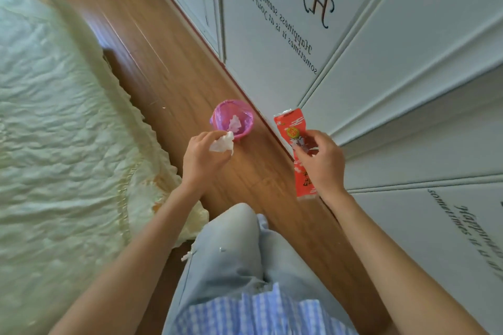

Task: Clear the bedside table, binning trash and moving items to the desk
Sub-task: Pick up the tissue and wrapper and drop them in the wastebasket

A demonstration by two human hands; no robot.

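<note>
A small pink bin with a purple liner stands on the wooden floor by the wall, and a crumpled white tissue lies inside it. My left hand is shut on another crumpled white tissue, held just at the bin's near rim. My right hand grips a long red snack wrapper by its middle, to the right of the bin. The wrapper's lower end sticks out below my hand. The bedside table is out of view.
A bed with a pale yellow quilt fills the left side. White panelled wardrobe doors with black lettering run along the right. A strip of wooden floor lies between them. My leg in light jeans stands on it.
</note>
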